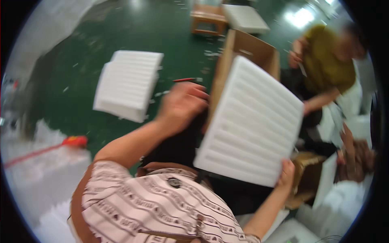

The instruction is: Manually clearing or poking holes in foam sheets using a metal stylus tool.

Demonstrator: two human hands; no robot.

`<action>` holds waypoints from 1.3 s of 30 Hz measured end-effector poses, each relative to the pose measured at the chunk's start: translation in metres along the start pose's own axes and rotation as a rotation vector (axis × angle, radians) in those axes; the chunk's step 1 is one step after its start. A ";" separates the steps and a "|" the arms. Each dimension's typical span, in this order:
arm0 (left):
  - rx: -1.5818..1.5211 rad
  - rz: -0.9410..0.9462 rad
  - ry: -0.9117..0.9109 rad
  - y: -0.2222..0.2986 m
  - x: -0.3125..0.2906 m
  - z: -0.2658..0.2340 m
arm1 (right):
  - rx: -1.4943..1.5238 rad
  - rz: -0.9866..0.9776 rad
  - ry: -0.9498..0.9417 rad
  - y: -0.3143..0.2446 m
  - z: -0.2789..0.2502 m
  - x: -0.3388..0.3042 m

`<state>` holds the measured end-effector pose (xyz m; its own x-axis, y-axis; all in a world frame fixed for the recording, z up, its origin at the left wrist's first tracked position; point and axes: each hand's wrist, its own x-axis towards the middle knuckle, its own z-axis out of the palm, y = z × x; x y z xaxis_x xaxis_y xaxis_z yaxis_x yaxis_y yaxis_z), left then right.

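Observation:
A white ribbed foam sheet (253,125) is tilted up in front of me. My right hand (287,173) grips its lower right corner, fingers hidden behind it. To the left of the sheet, my left hand (184,106) is raised with curled fingers, blurred by motion; what is in them, if anything, does not show. Just beyond its knuckles appears a thin red stick-like tool (184,79); I cannot tell whether the hand touches it. Behind the sheet stands an open cardboard box (229,56), partly covered by it.
More ribbed white foam sheets (129,83) lie stacked on the green floor (97,36) at left. An orange stool (208,18) stands at the back. At right a person in an olive top (330,60) sits close by. A red tape dispenser-like thing (75,141) rests on white foam at lower left.

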<state>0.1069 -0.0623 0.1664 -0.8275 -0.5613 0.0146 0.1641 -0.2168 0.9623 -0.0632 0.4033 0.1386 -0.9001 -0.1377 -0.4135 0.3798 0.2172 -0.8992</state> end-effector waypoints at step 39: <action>1.590 0.727 -0.651 -0.104 0.186 0.103 | 0.413 -0.079 0.187 0.015 -0.043 -0.080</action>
<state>-0.1191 -0.0616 0.0970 -0.9464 0.2485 0.2063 0.2607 0.9648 0.0341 0.0049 0.4593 0.1648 -0.9383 0.0470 -0.3425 0.3276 -0.1960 -0.9243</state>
